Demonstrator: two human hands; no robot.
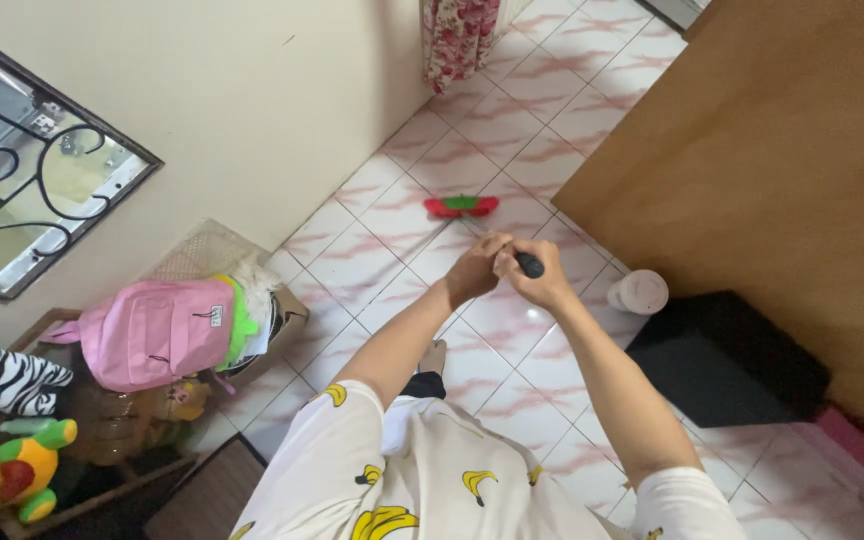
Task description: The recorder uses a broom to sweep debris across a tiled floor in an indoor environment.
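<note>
Both hands clenched on the black handle tip [529, 264]: left hand [475, 270] just below the right hand [540, 280]. Red-green broom head [461, 206] rests on the tiled floor [372, 270] near the wall. Best technique: short strokes, head flat, clear of the white tub [638, 292].

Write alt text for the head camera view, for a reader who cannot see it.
Seen from above, a person's left hand and right hand grip the dark handle of a broom whose red and green head rests on pink-veined floor tiles. A pink backpack sits by the wall at left.
</note>
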